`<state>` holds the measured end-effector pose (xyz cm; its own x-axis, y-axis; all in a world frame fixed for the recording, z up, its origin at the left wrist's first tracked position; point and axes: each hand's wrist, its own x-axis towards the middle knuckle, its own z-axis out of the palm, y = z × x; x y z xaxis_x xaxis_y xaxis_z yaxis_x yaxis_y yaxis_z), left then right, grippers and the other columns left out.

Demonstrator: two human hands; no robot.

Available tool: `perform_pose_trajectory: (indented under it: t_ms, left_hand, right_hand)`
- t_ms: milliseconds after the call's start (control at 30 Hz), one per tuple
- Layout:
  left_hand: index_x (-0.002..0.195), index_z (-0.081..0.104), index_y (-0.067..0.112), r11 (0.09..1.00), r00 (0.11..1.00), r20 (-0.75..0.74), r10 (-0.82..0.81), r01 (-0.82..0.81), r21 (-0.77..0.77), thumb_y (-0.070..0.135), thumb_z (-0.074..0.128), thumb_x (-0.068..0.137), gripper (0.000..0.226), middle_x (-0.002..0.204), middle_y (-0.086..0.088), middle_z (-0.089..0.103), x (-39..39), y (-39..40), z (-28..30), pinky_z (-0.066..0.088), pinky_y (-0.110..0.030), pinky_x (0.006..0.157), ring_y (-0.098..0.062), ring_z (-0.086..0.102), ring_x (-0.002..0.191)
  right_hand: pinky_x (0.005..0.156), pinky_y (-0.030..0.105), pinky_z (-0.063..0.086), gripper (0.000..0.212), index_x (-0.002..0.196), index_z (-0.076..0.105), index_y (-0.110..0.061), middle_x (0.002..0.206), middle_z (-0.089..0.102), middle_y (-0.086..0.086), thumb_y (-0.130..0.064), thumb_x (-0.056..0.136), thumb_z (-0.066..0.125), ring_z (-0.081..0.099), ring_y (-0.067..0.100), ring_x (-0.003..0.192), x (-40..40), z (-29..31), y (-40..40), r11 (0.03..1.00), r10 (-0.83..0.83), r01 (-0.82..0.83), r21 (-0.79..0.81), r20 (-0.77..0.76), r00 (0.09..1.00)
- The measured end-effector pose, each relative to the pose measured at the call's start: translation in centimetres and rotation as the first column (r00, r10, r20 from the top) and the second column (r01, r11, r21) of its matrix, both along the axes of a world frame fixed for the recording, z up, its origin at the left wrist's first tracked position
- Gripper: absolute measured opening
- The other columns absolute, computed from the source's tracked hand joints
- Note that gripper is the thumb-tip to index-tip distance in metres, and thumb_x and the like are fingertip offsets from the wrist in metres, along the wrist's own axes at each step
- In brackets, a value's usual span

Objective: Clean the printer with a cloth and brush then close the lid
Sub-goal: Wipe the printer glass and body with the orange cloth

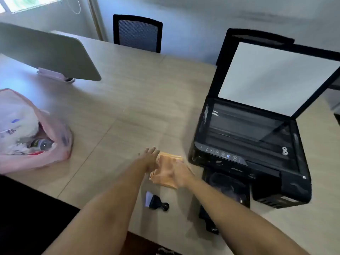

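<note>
A black printer stands at the right of the table with its scanner lid raised upright, white pad facing me, and the glass exposed. A folded orange cloth lies on the table left of the printer's front. My left hand rests flat on the cloth's left edge with fingers spread. My right hand lies on the cloth's right part; the frame is blurred and I cannot tell whether it grips it. A small black brush with pale bristles lies nearer to me, between my forearms, untouched.
A pink plastic bag with several items sits at the table's left. A grey desk divider stands at the far left. Black chairs are behind the table. The printer's black output tray sticks out toward me.
</note>
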<state>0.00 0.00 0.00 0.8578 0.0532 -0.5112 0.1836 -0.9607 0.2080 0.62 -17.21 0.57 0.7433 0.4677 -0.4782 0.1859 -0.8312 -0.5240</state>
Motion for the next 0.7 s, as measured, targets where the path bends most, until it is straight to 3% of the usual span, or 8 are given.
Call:
perform_pose_trajectory:
  t_ms: [100, 200, 267, 333, 400, 467, 600, 700]
  left_hand:
    - [0.152, 0.004, 0.022, 0.999, 0.996, -0.069, -0.048, 0.05, 0.023, 0.045, 0.059, 0.085, 0.089, 0.162, -0.003, -0.005, -0.4, -0.4, -2.2, 0.018, -0.056, 0.115, -0.03, 0.001, 0.149]
    - [0.152, 0.006, 0.027, 0.997, 0.994, -0.077, -0.072, 0.073, 0.006, 0.042, 0.059, 0.084, 0.087, 0.162, -0.003, -0.005, -1.4, -0.6, -3.6, 0.019, -0.052, 0.117, -0.029, 0.003, 0.149]
    - [0.149, 0.022, 0.026, 0.997, 0.997, 0.003, -0.074, 0.074, -0.021, 0.035, 0.062, 0.084, 0.078, 0.162, -0.005, 0.007, -1.8, -0.2, -4.6, 0.027, -0.047, 0.115, -0.03, 0.016, 0.146]
    - [0.139, 0.043, 0.019, 0.98, 0.996, 0.075, 0.044, -0.028, -0.196, 0.024, 0.064, 0.084, 0.059, 0.148, -0.005, 0.037, -2.3, -0.4, -5.4, 0.043, -0.036, 0.105, -0.028, 0.041, 0.133]
    - [0.129, 0.05, 0.008, 0.922, 0.969, 0.102, 0.225, -0.178, -0.343, 0.01, 0.058, 0.088, 0.042, 0.11, 0.003, 0.058, -2.3, -1.3, -5.3, 0.054, -0.014, 0.076, -0.012, 0.06, 0.099]
    - [0.122, 0.055, -0.003, 0.92, 0.964, 0.105, 0.245, -0.197, -0.339, -0.001, 0.052, 0.087, 0.035, 0.085, 0.007, 0.054, -1.6, -2.1, -4.7, 0.046, -0.005, 0.053, -0.008, 0.056, 0.076]
    - [0.098, 0.072, 0.002, 0.923, 0.98, 0.119, 0.16, -0.106, -0.37, -0.005, 0.064, 0.071, 0.029, 0.091, -0.01, 0.065, -0.6, -1.5, -2.2, 0.039, -0.018, 0.071, -0.027, 0.061, 0.091]
    - [0.083, 0.072, 0.012, 0.885, 0.985, 0.079, 0.154, -0.102, -0.455, 0.001, 0.073, 0.07, 0.017, 0.084, -0.005, 0.068, -0.2, -0.5, -0.6, 0.045, -0.027, 0.076, -0.023, 0.063, 0.084]
  right_hand:
    - [0.121, 0.04, 0.009, 0.07, 0.153, 0.006, -0.01, 0.162, -0.004, 0.009, -0.025, 0.096, 0.044, -0.002, 0.031, 0.149, -0.3, -2.3, -0.7, 0.975, 0.059, -0.048, -0.218, 0.043, 0.997]
    - [0.122, 0.04, 0.003, 0.081, 0.153, -0.008, -0.012, 0.162, -0.009, 0.007, -0.027, 0.095, 0.047, -0.01, 0.031, 0.149, -0.7, -3.4, -0.7, 0.949, 0.127, -0.1, -0.299, 0.071, 0.989]
    - [0.122, 0.04, 0.008, 0.083, 0.153, -0.004, -0.009, 0.163, 0.0, 0.009, -0.028, 0.094, 0.051, -0.001, 0.031, 0.149, -0.9, -3.9, -0.5, 0.943, 0.155, -0.099, -0.318, 0.157, 0.975]
    - [0.119, 0.04, 0.017, 0.084, 0.153, 0.004, -0.007, 0.16, 0.016, 0.011, -0.028, 0.091, 0.057, 0.014, 0.032, 0.146, -1.3, -4.3, -0.6, 0.951, 0.157, -0.077, -0.3, 0.254, 0.954]
    - [0.114, 0.039, 0.025, 0.079, 0.151, 0.013, -0.006, 0.154, 0.029, 0.013, -0.029, 0.09, 0.058, 0.025, 0.032, 0.14, -1.6, -4.4, -0.6, 0.951, 0.165, -0.068, -0.303, 0.31, 0.936]
    - [0.109, 0.037, 0.03, 0.064, 0.147, 0.025, -0.007, 0.147, 0.039, 0.011, -0.025, 0.093, 0.053, 0.033, 0.03, 0.134, -1.8, -4.5, -0.7, 0.95, 0.174, -0.062, -0.305, 0.355, 0.918]
    - [0.102, 0.035, 0.036, 0.039, 0.134, 0.044, -0.014, 0.133, 0.053, 0.006, -0.013, 0.095, 0.046, 0.044, 0.027, 0.122, -2.4, -3.6, -1.1, 0.978, 0.095, -0.016, -0.206, 0.377, 0.921]
    - [0.099, 0.035, 0.04, 0.037, 0.126, 0.055, -0.015, 0.118, 0.06, 0.009, -0.018, 0.09, 0.05, 0.05, 0.027, 0.111, -2.9, -1.5, -2.4, 0.998, 0.042, -0.023, -0.055, 0.377, 0.925]
